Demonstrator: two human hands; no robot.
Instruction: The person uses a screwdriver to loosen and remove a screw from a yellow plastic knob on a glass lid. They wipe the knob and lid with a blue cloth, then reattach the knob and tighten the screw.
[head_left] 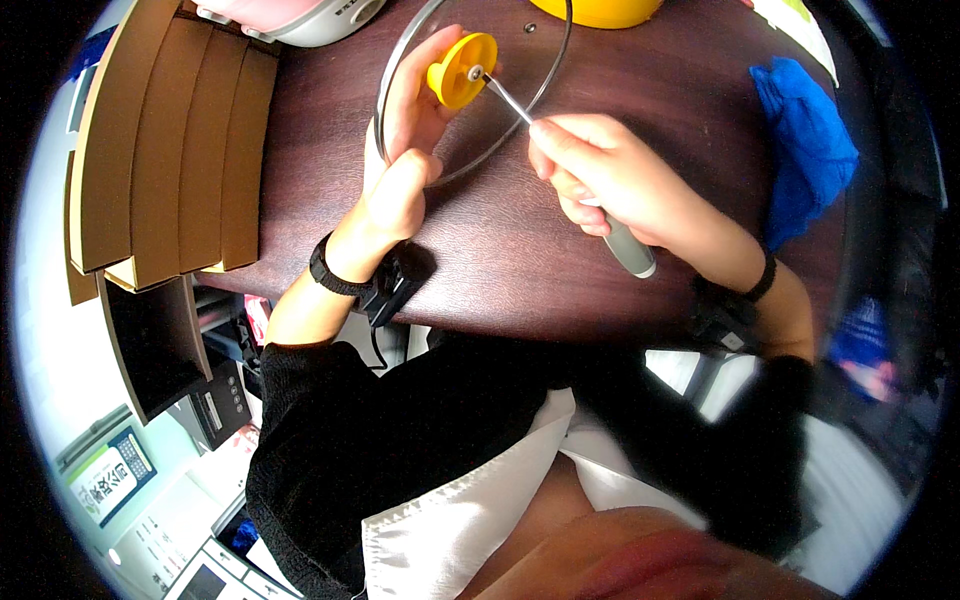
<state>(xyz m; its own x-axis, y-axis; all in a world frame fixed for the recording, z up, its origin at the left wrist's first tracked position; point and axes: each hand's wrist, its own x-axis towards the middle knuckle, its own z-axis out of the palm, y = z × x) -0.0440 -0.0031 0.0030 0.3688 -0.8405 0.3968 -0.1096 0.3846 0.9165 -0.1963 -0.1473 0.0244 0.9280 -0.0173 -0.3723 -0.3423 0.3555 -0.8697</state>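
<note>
A clear glass pot lid (470,165) with a metal rim is tilted up above the dark wooden table. My left hand (400,185) is closed on it, the thumb near the rim and the fingers behind the glass around a yellow lid knob (451,80). A screw (476,73) shows in the knob's middle. My right hand (600,170) grips a screwdriver (627,247) with a grey handle. The metal shaft points up and left, its tip at the screw; whether it sits in the screw head I cannot tell. A small metal-ringed vent (530,28) is also in the glass.
Brown cardboard (180,140) stands along the table's left side. At the back are a pink and white appliance (300,22) and a yellow rounded object (600,8). A crumpled blue cloth (808,150) lies at the right. The table's front edge (520,325) is close to my body.
</note>
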